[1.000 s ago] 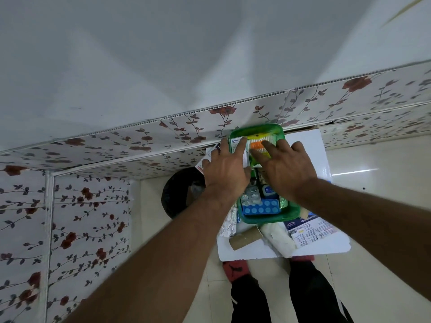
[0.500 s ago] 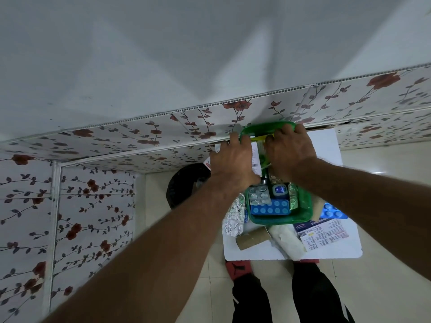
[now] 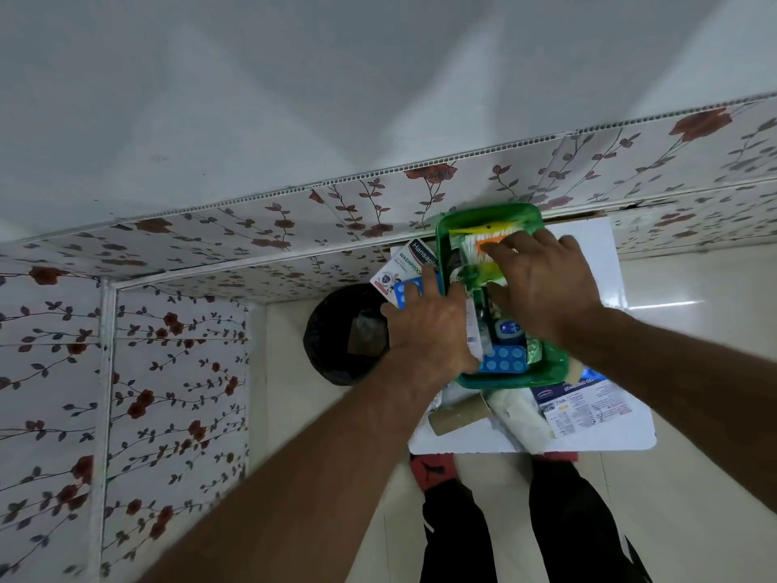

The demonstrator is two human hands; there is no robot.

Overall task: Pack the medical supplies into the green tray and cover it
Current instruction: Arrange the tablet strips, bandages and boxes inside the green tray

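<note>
The green tray [image 3: 511,379] stands on a small white table [image 3: 605,263], filled with supplies: a packet of cotton buds [image 3: 473,256] at its far end, a blue blister strip [image 3: 504,363] and a small blue tub [image 3: 509,328] at its near end. My right hand [image 3: 542,288] lies flat on the cotton buds with its fingers spread. My left hand [image 3: 429,326] straddles the tray's left rim, its fingers curled on a second blue blister pack [image 3: 403,293] just outside the tray. A Hansaplast plaster box [image 3: 414,260] lies beside that pack. No cover is visible.
A cardboard tube [image 3: 458,418], a white roll [image 3: 523,420] and a printed packet [image 3: 582,401] lie on the table's near edge. A black bin [image 3: 336,338] stands left of the table. Floral wall panels [image 3: 176,372] close the left and far sides. My legs are below.
Both hands have drawn back from the tray's far end. My left hand has shifted left onto the blue blister pack, and my right hand now rests on the cotton buds.
</note>
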